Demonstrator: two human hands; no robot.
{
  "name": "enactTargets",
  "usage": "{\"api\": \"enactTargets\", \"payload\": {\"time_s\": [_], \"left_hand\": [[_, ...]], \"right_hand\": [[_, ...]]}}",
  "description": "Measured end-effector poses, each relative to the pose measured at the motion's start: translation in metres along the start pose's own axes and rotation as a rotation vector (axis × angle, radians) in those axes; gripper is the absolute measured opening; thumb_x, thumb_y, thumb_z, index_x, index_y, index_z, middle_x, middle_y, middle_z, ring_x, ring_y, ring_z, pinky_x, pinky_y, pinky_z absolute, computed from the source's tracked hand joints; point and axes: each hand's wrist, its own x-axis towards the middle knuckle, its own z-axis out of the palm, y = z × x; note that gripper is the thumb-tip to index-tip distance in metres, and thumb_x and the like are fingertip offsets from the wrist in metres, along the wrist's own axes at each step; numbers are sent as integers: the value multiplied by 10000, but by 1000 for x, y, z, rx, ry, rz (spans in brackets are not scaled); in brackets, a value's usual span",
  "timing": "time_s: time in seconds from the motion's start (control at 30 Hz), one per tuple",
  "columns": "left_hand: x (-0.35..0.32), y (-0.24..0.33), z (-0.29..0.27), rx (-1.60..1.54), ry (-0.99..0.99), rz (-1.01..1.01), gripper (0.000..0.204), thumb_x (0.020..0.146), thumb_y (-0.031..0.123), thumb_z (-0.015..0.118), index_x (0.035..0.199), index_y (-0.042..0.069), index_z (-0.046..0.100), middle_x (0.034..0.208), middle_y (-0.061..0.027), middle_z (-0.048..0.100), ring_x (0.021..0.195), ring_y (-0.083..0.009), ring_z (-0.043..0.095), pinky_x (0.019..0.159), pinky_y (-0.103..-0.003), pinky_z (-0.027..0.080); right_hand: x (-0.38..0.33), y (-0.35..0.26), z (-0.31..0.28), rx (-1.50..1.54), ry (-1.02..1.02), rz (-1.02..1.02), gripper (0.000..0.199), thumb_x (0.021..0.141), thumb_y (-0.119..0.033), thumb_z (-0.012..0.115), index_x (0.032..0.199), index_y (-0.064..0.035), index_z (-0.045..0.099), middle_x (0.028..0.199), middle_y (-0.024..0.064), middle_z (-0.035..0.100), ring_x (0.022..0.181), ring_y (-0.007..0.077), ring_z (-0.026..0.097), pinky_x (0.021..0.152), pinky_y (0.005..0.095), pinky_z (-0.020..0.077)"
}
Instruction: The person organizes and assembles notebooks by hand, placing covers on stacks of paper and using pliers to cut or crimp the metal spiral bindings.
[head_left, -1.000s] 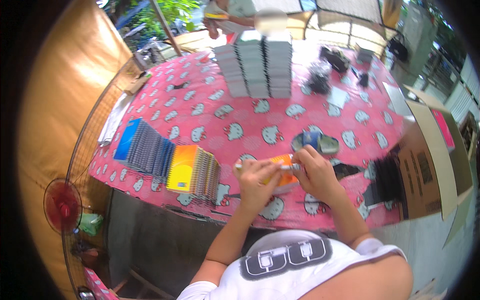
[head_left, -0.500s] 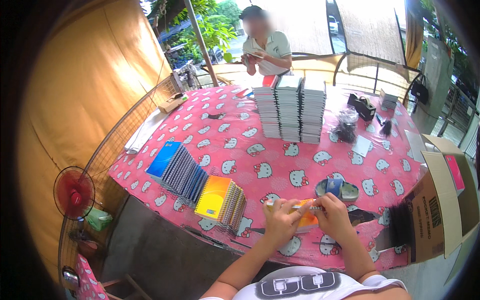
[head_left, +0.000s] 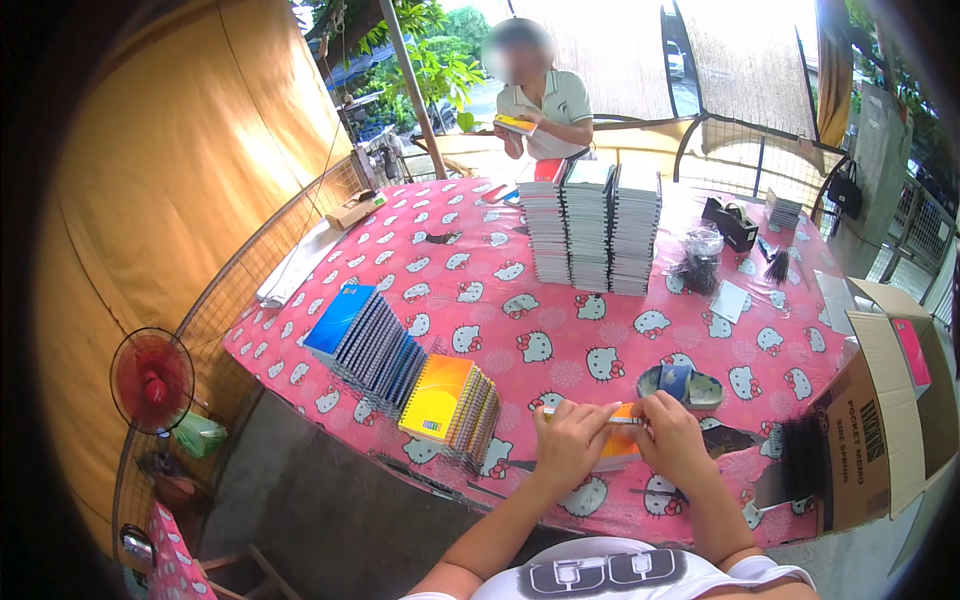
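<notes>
An orange-yellow notebook (head_left: 618,452) lies at the near edge of the pink table, between my two hands. My left hand (head_left: 574,440) is closed on its left side, fingers along the upper edge. At the upper right edge my right hand (head_left: 668,428) pinches the notebook, fingertips close to the left ones. What the fingertips cover is hidden. Just beyond my hands sits a blue slipper-like thing (head_left: 680,385). To the left stand a stack of yellow spiral notebooks (head_left: 436,400) and, behind it, a longer row of blue spiral notebooks (head_left: 345,318).
Tall stacks of notebooks (head_left: 588,230) stand mid-table. Black binding coils (head_left: 800,455) lie at right beside a cardboard box (head_left: 868,440). A tape dispenser (head_left: 732,224) sits far right. Across the table a person (head_left: 545,100) holds a yellow notebook. A red fan (head_left: 152,382) is at left.
My hands stay on the notebook, with fingertips slightly shifted along its upper edge. The person opposite now shows a yellow notebook in their hands. The whole view has shifted slightly.
</notes>
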Motion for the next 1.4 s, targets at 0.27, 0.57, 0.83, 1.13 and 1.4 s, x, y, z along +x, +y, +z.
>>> {"api": "enactTargets", "payload": {"time_s": [0.27,0.57,0.83,1.13,1.4], "left_hand": [[2,-19,9,-160,-29,31,204,756,179,681,956,146,700,903,-25,646,924,-204,586,872,-456,330],[14,1,7,-187,-11,8,246,735,143,759,974,100,718,855,-46,661,871,-218,588,796,-356,410],[16,-2,13,-259,41,-59,271,665,140,822,895,59,705,899,-90,655,949,-251,595,812,-369,481],[16,-5,14,-321,27,-121,283,657,143,830,899,62,706,950,-101,644,971,-254,592,817,-361,489],[8,-28,13,-571,119,-318,270,740,28,763,996,29,678,937,-59,629,914,-172,606,795,-287,499]], "right_hand": [[2,14,9,-192,42,-112,104,757,-141,602,754,-47,558,759,123,553,725,310,574,637,420,451],[-26,194,-21,-374,-271,421,478,699,-319,776,1062,-67,593,1097,125,593,1057,323,564,839,431,487],[5,190,-21,-87,-200,453,529,701,-227,775,1153,-96,534,1127,126,604,1070,236,577,856,395,493],[21,120,-42,623,-119,222,348,621,36,630,965,18,586,903,31,644,847,144,584,781,290,466],[47,116,-21,548,-227,121,429,600,15,619,1028,-14,601,850,100,666,788,218,643,693,328,490]]}}
